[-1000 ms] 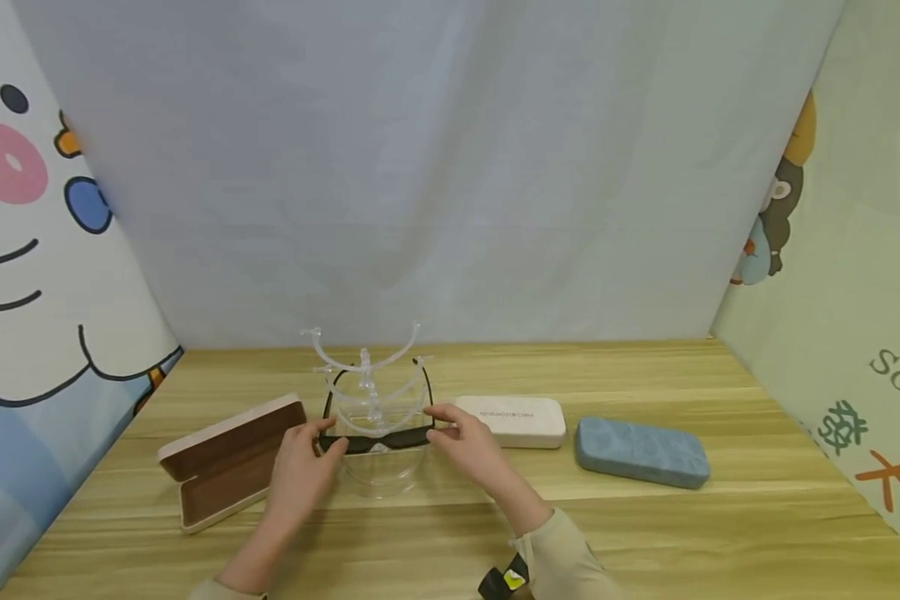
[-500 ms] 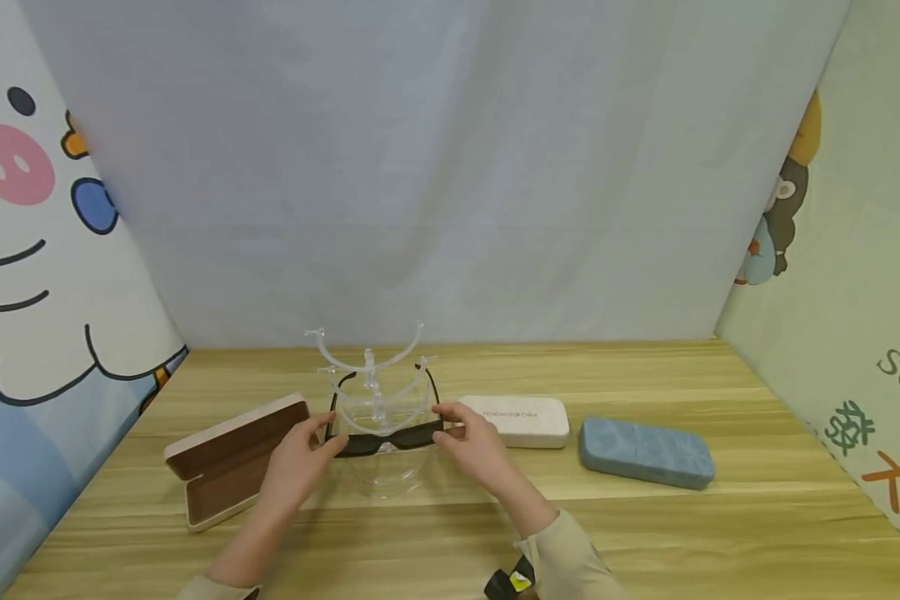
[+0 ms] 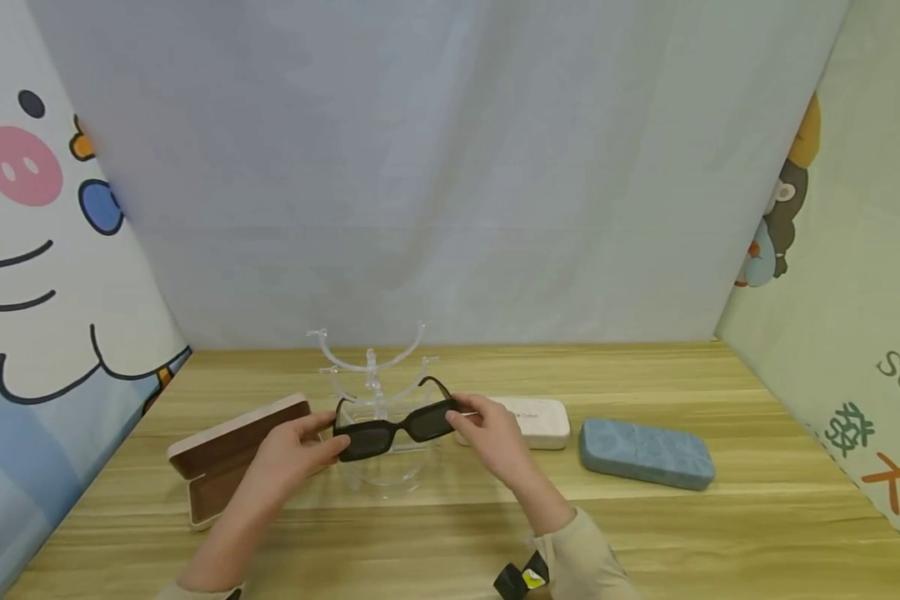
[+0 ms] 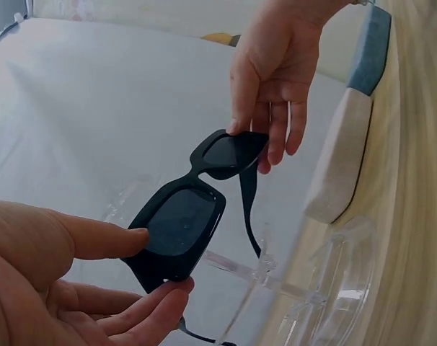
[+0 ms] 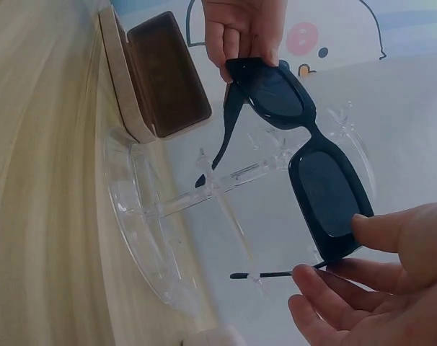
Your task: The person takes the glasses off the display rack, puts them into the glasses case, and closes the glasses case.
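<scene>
Black sunglasses point(image 3: 395, 432) with rectangular dark lenses are held up between both hands, their temples unfolded and pointing back. My left hand point(image 3: 288, 454) pinches the left end of the frame between thumb and fingers. At the other end, my right hand point(image 3: 495, 433) pinches the frame near its hinge, a little higher, so the sunglasses tilt. Just behind and below them stands a clear tiered glasses stand point(image 3: 375, 364). In the right wrist view a temple tip passes close to an arm of the stand point(image 5: 229, 184); whether they touch, I cannot tell.
An open glasses case point(image 3: 236, 446) with brown lining lies left of the stand. Right of it lie a closed white case point(image 3: 543, 422) and a blue case point(image 3: 645, 452). A grey-white cloth point(image 3: 450, 167) hangs behind the wooden table point(image 3: 390, 550).
The sunglasses have come off the stand's arm toward me and to the right. Their right end has risen, and the lenses face upward more. Both hands keep their pinch.
</scene>
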Motion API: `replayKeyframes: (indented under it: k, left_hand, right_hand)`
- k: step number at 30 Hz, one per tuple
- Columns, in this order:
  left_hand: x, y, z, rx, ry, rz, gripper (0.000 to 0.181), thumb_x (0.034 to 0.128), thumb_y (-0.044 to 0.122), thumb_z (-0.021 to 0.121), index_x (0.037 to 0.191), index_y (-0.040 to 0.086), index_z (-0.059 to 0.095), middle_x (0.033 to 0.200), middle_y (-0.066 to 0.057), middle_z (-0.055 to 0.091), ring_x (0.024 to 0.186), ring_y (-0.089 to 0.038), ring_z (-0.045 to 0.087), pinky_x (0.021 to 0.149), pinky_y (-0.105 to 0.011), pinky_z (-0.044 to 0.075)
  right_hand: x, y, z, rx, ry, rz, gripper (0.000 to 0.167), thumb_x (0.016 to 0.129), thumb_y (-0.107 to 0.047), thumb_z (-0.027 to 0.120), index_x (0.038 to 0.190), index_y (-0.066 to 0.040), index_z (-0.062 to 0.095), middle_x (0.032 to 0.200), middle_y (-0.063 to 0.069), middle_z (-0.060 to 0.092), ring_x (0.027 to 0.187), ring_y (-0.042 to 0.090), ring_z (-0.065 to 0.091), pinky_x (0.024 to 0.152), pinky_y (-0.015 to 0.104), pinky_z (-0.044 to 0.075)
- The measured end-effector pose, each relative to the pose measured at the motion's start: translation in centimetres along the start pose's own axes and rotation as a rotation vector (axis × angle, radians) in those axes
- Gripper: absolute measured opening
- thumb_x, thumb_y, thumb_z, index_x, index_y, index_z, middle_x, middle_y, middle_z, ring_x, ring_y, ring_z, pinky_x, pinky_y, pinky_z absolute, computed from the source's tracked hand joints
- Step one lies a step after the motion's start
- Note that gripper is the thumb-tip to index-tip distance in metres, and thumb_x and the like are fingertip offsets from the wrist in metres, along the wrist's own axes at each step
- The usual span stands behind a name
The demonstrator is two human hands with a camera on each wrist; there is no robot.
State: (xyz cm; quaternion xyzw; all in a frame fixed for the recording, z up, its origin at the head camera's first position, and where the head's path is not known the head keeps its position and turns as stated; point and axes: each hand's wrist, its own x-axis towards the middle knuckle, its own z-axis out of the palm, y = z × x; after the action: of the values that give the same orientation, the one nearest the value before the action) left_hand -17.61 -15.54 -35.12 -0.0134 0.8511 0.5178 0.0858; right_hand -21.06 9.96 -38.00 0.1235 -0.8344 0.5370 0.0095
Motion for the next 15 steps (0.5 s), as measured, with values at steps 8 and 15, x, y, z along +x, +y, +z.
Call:
replayKeyframes:
  k: [8,15]
  left_hand:
    - [-1.0,0.8,-1.3,-0.001,-0.030,0.007,0.066,0.0828,0.038,0.064,0.136,0.006,0.042,0.112,-0.015,0.062,0.093,-0.022,0.064,0.086,-0.042,0.048]
    - [-2.2,1.7,-1.7,0.055,-0.002,0.028,0.072,0.0773,0.057,0.061,0.133,0.012,0.047,0.123,-0.013,0.057,0.105,-0.024,0.058,0.084,-0.038,0.049]
  right_hand:
    - [-0.6,-1.5,-1.1,-0.017,0.031,-0.021,0.036,0.089,-0.029,0.059,0.118,-0.008,0.060,0.109,0.006,0.063,0.101,0.022,0.060,0.085,0.038,0.049]
    - [-1.1,-2.7,-2.0,-0.037,0.046,-0.025,0.033,0.088,-0.032,0.059,0.113,-0.010,0.062,0.105,0.003,0.064,0.095,0.018,0.060,0.083,0.038,0.048]
